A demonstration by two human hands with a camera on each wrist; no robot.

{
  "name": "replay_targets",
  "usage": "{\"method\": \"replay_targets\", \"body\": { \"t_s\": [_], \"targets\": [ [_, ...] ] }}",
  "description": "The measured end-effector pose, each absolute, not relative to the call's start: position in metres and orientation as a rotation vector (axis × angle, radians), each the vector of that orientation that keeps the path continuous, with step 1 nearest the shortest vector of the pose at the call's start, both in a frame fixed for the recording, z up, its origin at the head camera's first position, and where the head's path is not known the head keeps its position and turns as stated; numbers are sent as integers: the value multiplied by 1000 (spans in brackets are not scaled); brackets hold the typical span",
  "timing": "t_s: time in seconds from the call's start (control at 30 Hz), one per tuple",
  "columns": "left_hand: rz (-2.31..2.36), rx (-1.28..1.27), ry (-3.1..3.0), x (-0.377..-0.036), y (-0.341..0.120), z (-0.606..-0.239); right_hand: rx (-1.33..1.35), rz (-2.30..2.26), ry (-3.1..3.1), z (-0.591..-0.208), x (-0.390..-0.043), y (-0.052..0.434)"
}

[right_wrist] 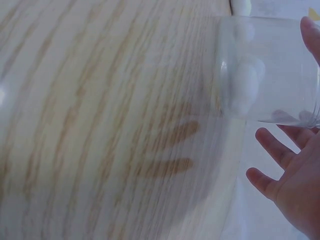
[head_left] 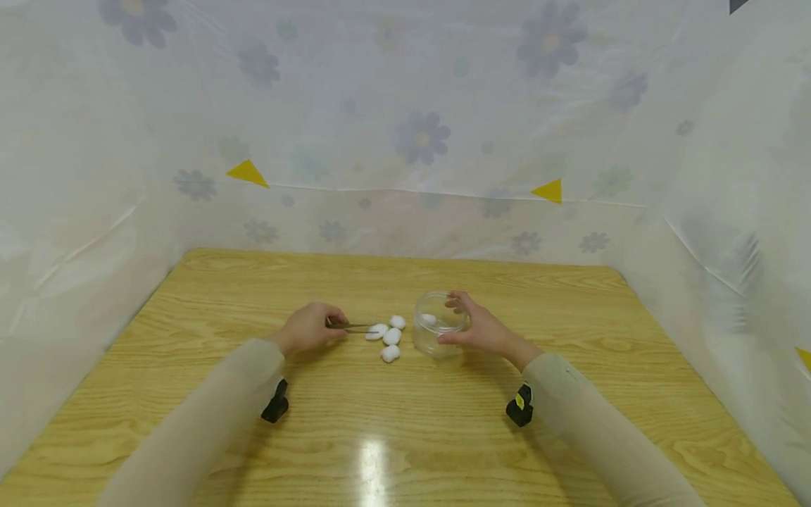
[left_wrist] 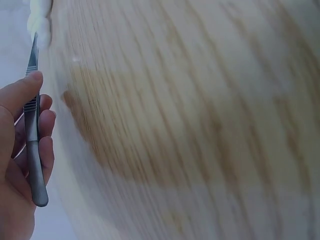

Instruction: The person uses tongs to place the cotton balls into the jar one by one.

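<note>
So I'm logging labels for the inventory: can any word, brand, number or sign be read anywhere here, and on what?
None can be read.
The jar is clear and bears no label.
The tweezers show ridges only, no brand.
The yellow triangles on the flowered sheet are plain, with no lettering.
</note>
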State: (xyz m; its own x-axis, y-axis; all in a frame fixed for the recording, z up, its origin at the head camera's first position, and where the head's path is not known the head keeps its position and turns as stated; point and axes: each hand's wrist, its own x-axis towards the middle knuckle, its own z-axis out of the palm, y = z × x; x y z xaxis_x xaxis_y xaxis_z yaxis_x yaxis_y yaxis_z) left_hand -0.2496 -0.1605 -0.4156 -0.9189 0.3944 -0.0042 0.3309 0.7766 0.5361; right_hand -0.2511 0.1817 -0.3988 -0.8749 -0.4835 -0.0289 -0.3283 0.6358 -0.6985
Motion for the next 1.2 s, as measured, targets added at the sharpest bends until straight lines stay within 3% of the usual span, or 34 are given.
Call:
{"method": "replay_targets", "body": {
  "t_s": [1.2],
  "targets": [
    [974,614,2874,-244,-169,-407,-675,-1076,2643,-398,-250,181]
  ]
}}
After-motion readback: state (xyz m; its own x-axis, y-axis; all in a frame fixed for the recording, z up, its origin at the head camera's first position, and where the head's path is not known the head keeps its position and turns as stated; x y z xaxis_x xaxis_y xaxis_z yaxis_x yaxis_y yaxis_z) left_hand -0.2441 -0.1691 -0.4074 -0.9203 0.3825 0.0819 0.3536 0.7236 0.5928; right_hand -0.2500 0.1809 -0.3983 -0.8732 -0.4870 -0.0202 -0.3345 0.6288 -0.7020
